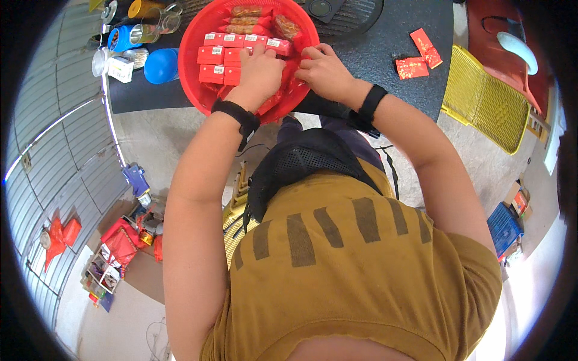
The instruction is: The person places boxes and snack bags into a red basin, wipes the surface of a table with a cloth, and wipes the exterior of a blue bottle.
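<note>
A round red plastic basket (188,83) sits at the table's near edge. Inside it, several small red boxes (211,55) with white labels stand in rows, and several red-trimmed clear packets of brown food (246,20) lie behind them. My left hand (264,67) reaches over the boxes, its fingertips on or just above them; whether it grips one cannot be told. At the basket's right side, the bent fingers of my right hand (323,70) are at red wrapping near the rim. What lies under both palms is hidden.
Two red packets (412,67) lie on the dark table (384,49) to the right. Jars, a blue round container (161,66) and a tub of cotton swabs (137,57) stand left of the basket. A yellow woven chair (490,97) is beyond the table's right edge.
</note>
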Tool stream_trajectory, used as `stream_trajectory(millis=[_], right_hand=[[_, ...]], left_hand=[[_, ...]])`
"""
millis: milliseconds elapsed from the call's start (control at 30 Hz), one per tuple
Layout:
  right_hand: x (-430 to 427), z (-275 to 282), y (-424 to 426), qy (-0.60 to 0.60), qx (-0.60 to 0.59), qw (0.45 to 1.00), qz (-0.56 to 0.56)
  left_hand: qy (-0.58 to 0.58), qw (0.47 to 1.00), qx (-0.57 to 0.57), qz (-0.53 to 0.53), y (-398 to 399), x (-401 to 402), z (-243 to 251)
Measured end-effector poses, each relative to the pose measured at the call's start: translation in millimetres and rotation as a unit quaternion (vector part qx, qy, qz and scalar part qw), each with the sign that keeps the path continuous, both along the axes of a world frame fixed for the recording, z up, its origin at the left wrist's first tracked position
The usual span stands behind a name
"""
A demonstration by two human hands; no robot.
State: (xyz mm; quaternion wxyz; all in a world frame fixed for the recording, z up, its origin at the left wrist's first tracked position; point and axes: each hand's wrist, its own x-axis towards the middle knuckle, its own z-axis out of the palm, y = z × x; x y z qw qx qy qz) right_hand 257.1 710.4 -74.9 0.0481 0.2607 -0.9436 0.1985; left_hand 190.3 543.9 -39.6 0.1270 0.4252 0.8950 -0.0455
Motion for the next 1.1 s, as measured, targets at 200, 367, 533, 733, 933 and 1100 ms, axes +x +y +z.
stream_trajectory(millis=[200,367,533,733,933,1100], right_hand=[[3.6,-2.2,-3.3,-0.016,0.085,0.995,0.04],[25.5,20.6,14.0,-0.028,-0.029,0.998,0.052],[58.2,-8.1,100.1,-0.058,-0.057,0.952,-0.296],[100.6,-58.9,175.9,-0.215,0.195,0.86,-0.419],[94.6,-61.6,152.6,-0.27,0.211,0.863,-0.372],[95.3,-56.4,130.8,-0.206,0.197,0.903,-0.32]], left_hand=[[-0.045,0.997,0.062,-0.01,-3.7,13.5,4.0],[-0.061,0.997,0.042,-0.01,-8.1,27.0,17.5],[-0.059,0.995,0.073,-0.031,-9.0,41.7,43.9],[-0.167,0.977,0.129,-0.019,-22.8,56.9,49.9],[-0.183,0.971,0.154,0.025,-46.4,65.3,54.5],[-0.193,0.955,0.212,0.077,-64.4,69.2,65.8]])
